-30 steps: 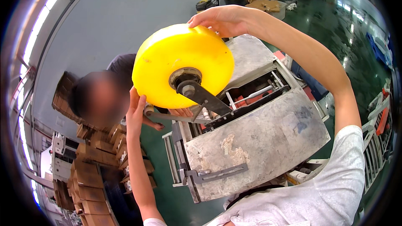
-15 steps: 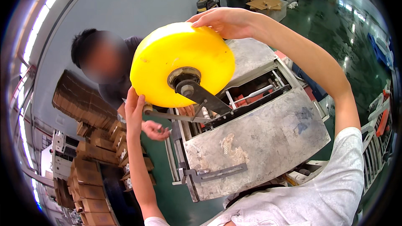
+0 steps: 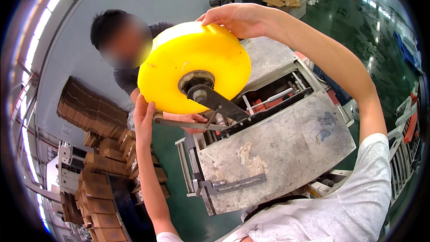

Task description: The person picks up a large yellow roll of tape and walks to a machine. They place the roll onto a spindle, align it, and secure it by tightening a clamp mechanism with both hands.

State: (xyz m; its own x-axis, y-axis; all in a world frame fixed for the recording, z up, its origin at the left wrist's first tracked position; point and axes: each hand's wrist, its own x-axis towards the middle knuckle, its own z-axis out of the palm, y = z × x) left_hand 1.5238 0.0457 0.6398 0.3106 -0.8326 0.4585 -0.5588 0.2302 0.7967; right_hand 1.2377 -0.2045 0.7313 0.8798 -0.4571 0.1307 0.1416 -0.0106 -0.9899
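A large yellow roll (image 3: 174,58), apparently packing tape, sits on a dark hub (image 3: 195,83) at the end of a metal arm (image 3: 226,108). This arm rises from the slot of a grey metal-topped machine (image 3: 286,148). My left hand (image 3: 144,118) grips the roll's lower left rim, fingers partly hidden behind it. Over the top right rim curls my right hand (image 3: 237,20), its thumb side toward the upper edge. A co-worker's hand (image 3: 190,118) is under the roll, near a thin metal bar (image 3: 183,124); part of it is hidden.
Across the machine stands a co-worker in a dark shirt (image 3: 125,78), leaning in close. Stacked flat cardboard (image 3: 89,107) and brown cartons (image 3: 98,188) lie at the left. A slotted bracket (image 3: 237,183) is fixed to the machine's near side. Green floor (image 3: 358,31) stretches to the right.
The co-worker has leaned in toward the roll, and their open hand at the left has moved in under it. My hands stay on the roll, which has barely shifted.
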